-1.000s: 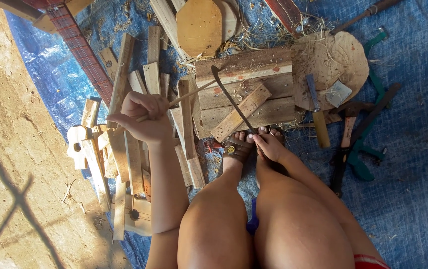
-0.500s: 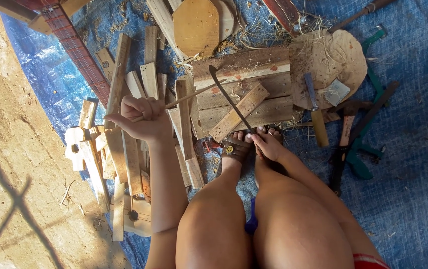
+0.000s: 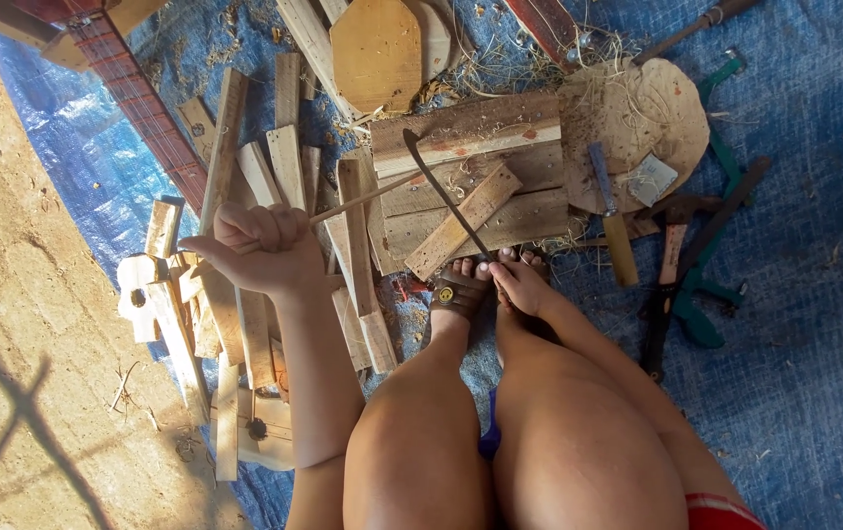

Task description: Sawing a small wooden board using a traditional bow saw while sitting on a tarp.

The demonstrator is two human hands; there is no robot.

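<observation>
Tarp (image 3: 814, 294) unchanged, left hand (image 3: 264, 250) lower

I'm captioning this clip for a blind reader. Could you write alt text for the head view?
Seen from above, a seated person's left hand grips a thin wooden stick, while the right hand holds a curved dark blade over a plank block. Wood offcuts and tools lie on a blue tarp.

Bare arms and legs, a brown sandal (image 3: 458, 294), seemingly red shorts (image 3: 726, 512).

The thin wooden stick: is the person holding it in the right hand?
No: the left hand grips the thin wooden stick, while the right hand holds the curved blade.
</observation>
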